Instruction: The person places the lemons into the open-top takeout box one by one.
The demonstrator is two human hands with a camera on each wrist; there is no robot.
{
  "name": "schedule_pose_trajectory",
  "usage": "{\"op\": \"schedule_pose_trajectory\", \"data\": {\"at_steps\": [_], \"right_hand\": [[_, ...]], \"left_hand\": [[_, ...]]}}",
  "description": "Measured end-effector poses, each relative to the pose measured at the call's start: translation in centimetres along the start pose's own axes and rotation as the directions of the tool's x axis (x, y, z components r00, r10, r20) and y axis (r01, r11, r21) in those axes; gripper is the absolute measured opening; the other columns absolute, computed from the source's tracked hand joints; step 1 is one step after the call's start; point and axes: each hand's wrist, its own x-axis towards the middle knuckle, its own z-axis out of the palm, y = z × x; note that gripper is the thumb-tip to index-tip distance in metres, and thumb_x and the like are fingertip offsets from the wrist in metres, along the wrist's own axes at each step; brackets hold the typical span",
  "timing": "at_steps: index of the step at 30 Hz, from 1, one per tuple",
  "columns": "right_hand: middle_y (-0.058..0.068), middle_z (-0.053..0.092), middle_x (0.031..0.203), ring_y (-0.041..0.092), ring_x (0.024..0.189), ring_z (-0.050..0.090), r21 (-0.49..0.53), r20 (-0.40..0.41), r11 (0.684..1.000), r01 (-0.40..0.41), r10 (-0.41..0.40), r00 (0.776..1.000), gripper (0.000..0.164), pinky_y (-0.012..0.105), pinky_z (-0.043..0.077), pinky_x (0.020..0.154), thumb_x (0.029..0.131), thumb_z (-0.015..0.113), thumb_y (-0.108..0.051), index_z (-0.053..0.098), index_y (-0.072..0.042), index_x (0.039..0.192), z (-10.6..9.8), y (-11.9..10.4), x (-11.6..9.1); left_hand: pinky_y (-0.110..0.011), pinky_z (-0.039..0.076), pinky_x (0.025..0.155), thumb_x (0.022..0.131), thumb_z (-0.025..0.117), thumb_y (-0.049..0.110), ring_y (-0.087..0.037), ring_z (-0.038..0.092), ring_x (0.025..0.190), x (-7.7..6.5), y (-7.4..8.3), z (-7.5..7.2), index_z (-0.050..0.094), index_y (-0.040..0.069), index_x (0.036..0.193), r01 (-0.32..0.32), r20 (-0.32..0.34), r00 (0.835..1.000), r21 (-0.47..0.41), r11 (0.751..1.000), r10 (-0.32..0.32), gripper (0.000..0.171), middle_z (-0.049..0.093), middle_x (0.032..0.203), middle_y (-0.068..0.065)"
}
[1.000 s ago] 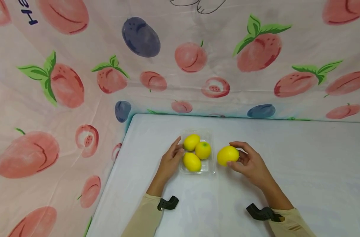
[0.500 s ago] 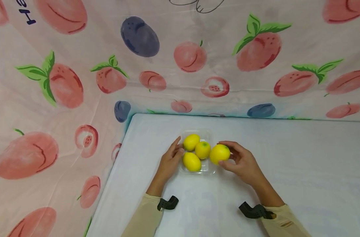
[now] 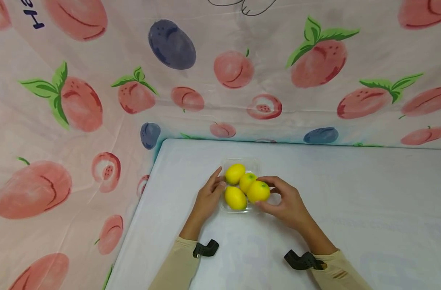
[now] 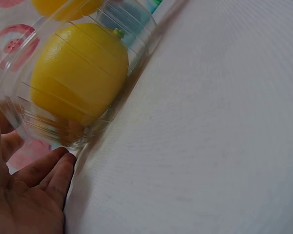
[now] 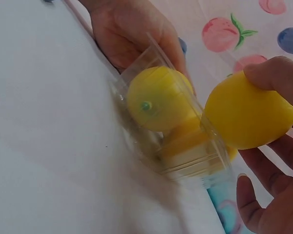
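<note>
My right hand (image 3: 287, 203) pinches a yellow lemon (image 3: 258, 191) between thumb and fingers, over the right side of a clear plastic tray (image 3: 254, 162). In the right wrist view, the held lemon (image 5: 249, 112) is at the tray's rim, with the thumb on top of it. Three lemons lie in the tray: one at the back (image 3: 235, 174), one at the front (image 3: 236, 198), and a middle lemon (image 3: 247, 181) partly covered by the held one. My left hand (image 3: 208, 196) rests against the tray's left side. Its fingertips (image 4: 63, 158) meet the tray's lower edge in the left wrist view.
The tray stands on a white-covered table (image 3: 351, 209). A fruit-printed cloth (image 3: 191, 129) hangs behind the table and along its left side. Dark wrist mounts (image 3: 206, 248) sit at both sleeve cuffs.
My right hand has carried its lemon leftward, from beside the tray to over its right side, overlapping the middle lemon. The left hand and tray have stayed in place.
</note>
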Motion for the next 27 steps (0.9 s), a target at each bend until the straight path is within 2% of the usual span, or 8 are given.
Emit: {"op": "schedule_pose_trajectory", "data": {"at_steps": [5,8,14,21,27], "right_hand": [[-0.002,0.068,0.129,0.016,0.114,0.063,-0.119,0.009,0.992,0.031,-0.03,1.0,0.059,0.046,0.058,0.09,0.078,0.091,-0.022,0.063,-0.018,0.13,0.8,0.0,0.1],[-0.001,0.068,0.128,0.018,0.113,0.064,-0.165,0.006,0.985,0.057,-0.057,0.998,0.06,0.046,0.059,0.088,0.076,0.091,-0.02,0.064,-0.016,0.129,1.2,0.2,0.1],[0.001,0.069,0.127,0.02,0.113,0.066,-0.194,0.007,0.976,0.099,-0.099,0.995,0.06,0.046,0.06,0.089,0.076,0.091,-0.02,0.065,-0.014,0.129,1.5,0.4,0.1],[0.002,0.068,0.127,0.023,0.12,0.064,-0.229,0.026,0.968,0.106,-0.103,0.994,0.059,0.047,0.054,0.103,0.076,0.092,-0.022,0.066,-0.014,0.129,1.9,0.3,0.2],[0.003,0.067,0.128,0.023,0.121,0.064,-0.254,0.024,0.961,0.113,-0.111,0.994,0.06,0.047,0.053,0.105,0.075,0.092,-0.022,0.065,-0.013,0.128,2.2,0.4,0.1]], "left_hand": [[-0.047,0.043,0.116,0.105,0.051,0.049,-0.022,0.056,0.134,-0.1,0.0,0.0,0.034,0.047,0.156,-0.013,-0.002,1.0,-0.008,1.0,0.013,0.054,0.056,0.149,0.001],[-0.048,0.044,0.116,0.104,0.052,0.05,-0.022,0.057,0.134,-0.1,0.1,0.0,0.034,0.047,0.156,-0.02,-0.003,1.0,-0.01,1.0,0.02,0.055,0.056,0.149,0.001],[-0.047,0.044,0.116,0.105,0.052,0.049,-0.022,0.057,0.134,-0.1,-0.1,0.0,0.034,0.047,0.156,-0.02,-0.004,1.0,-0.014,1.0,0.02,0.054,0.057,0.148,0.001],[-0.046,0.044,0.116,0.105,0.051,0.049,-0.02,0.056,0.133,-0.1,0.0,0.0,0.035,0.048,0.156,-0.025,-0.005,1.0,0.0,1.0,0.025,0.053,0.057,0.148,0.002],[-0.047,0.043,0.116,0.105,0.05,0.048,-0.022,0.056,0.133,-0.1,0.2,0.0,0.035,0.048,0.156,-0.018,-0.01,1.0,-0.001,1.0,0.018,0.053,0.056,0.148,0.001]]}}
